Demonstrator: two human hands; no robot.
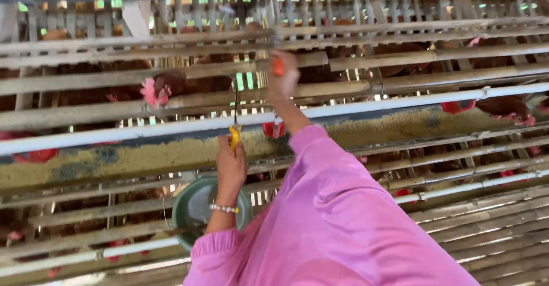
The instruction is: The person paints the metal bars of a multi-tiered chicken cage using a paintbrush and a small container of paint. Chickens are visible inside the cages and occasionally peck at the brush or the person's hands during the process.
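Bamboo-slatted hen cages fill your view. Nearest, a round green plastic basin point(197, 203) sits under your left hand point(231, 166), fingers clamped on a yellow-handled tool point(235, 130); farther up, your right hand point(282, 76) pinches a small orange object point(277, 66) at the bamboo bars point(171, 74).

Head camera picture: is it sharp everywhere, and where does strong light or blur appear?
In the head view the raised right hand is motion-blurred; the left hand, holding a small yellow-handled tool, is somewhat clearer. Bright daylight shines through gaps between the grey wooden cage slats at the top, leaving the brown hens behind them dim. The white plastic pipe looks pale and overexposed.
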